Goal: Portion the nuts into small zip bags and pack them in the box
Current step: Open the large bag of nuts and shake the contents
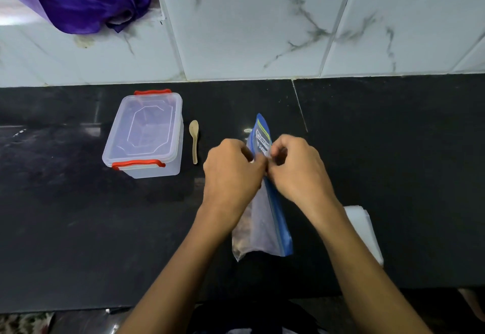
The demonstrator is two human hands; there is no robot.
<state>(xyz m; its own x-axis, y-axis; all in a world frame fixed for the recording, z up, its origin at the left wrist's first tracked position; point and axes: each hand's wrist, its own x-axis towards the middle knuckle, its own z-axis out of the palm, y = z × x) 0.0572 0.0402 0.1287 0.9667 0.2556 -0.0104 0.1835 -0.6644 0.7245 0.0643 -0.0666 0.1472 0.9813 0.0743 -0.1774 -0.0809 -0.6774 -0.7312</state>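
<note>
A large clear zip bag with a blue top band [265,218] stands on the black counter [78,228], nuts dimly visible inside its lower part. My left hand [232,173] and my right hand [296,168] both pinch the bag's blue zip edge, one on each side, fingers curled. To the left stands a clear plastic box [147,134] with red latches, its lid on. A small wooden spoon [194,139] lies between the box and the bag. A stack of small white bags [364,231] lies at the right, partly hidden behind my right forearm.
A marble-tiled wall [262,24] rises behind the counter. Purple cloth [86,0] hangs from an opening at the top left. The counter's front edge runs along the bottom of the view.
</note>
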